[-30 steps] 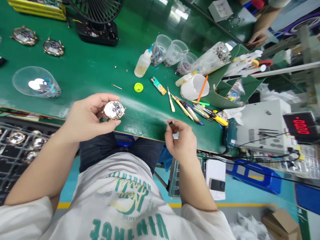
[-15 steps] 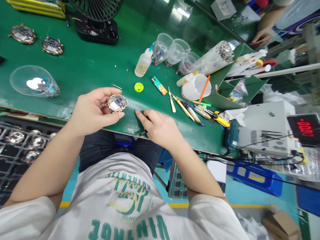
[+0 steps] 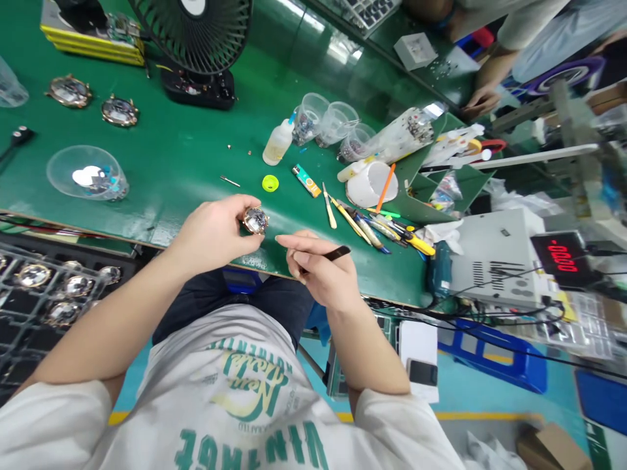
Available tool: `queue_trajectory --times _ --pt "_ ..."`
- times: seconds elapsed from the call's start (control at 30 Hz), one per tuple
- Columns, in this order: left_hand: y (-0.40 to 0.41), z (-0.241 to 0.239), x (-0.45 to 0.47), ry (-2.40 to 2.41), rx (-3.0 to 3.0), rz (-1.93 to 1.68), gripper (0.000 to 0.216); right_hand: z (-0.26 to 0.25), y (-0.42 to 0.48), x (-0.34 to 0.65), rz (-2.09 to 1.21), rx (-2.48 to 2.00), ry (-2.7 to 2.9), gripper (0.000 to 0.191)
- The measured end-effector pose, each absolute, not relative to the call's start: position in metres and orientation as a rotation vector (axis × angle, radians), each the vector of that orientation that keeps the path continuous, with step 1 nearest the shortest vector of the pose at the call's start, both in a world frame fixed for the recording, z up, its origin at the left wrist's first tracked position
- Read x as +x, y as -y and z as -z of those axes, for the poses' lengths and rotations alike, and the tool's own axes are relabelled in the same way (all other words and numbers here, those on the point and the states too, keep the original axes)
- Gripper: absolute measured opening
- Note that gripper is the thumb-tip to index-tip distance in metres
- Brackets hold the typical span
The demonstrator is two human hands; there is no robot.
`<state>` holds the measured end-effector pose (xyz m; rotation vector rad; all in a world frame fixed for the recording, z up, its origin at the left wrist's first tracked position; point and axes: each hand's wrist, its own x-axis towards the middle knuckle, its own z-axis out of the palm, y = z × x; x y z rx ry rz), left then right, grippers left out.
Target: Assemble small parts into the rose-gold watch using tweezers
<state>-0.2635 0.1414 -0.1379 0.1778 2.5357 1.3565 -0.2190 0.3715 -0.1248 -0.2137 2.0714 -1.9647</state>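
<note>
Between the thumb and fingers of my left hand (image 3: 210,235) is a round watch case (image 3: 255,220) with a gold-coloured rim, its open side showing metal parts. It is held above the front edge of the green bench. To its right, my right hand (image 3: 329,277) is closed around slim black tweezers (image 3: 339,252), whose back end sticks out past the thumb. Their tips are hidden by my fingers. The two hands are apart. Beyond them lie a yellow-green cap (image 3: 270,183) and a thin metal rod (image 3: 230,181).
A black fan (image 3: 196,39) and two more watch cases (image 3: 120,111) are at the back left. A clear cup (image 3: 63,173) lies nearer. Right of centre are a dropper bottle (image 3: 278,142), a lighter (image 3: 306,181) and pens (image 3: 372,235). A co-worker's hand (image 3: 482,101) is at the far right.
My right hand has risen from the bench edge with the black tweezers in its grip. The left hand has turned the watch case and brought it nearer the right. The view has shifted slightly.
</note>
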Motion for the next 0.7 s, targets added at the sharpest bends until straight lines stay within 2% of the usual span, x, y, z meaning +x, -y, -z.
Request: queue_trajectory --times 0.07,0.17,0.27,0.37,0.43,0.53,0.7 --pt "-0.154 0.127 -0.264 -2.56 0.219 -1.185 0.056 0.115 -0.366 -0.219 2.086 -0.184 -1.873 0.032" --pt "-0.17 0.112 -0.263 -2.51 0.375 -0.944 0.048 0.1 -0.357 -0.216 1.972 -0.391 -2.152 0.028" --pt "-0.177 0.103 -0.262 -2.401 0.507 -0.816 0.034 0.094 -0.349 -0.211 1.491 -0.848 -2.714 0.032" --pt "-0.177 0.101 -0.263 -2.351 0.538 -0.75 0.039 0.096 -0.344 -0.209 0.826 -1.211 -3.037 0.035" --pt "-0.175 0.103 -0.263 -2.349 0.55 -0.773 0.041 0.098 -0.343 -0.209 0.574 -1.288 -3.113 0.034" --pt "-0.173 0.108 -0.262 -2.367 0.57 -0.814 0.033 0.098 -0.341 -0.21 0.548 -1.323 -3.132 0.03" --pt "-0.172 0.113 -0.261 -2.38 0.583 -0.838 0.035 0.094 -0.339 -0.213 0.627 -1.34 -3.11 0.027"
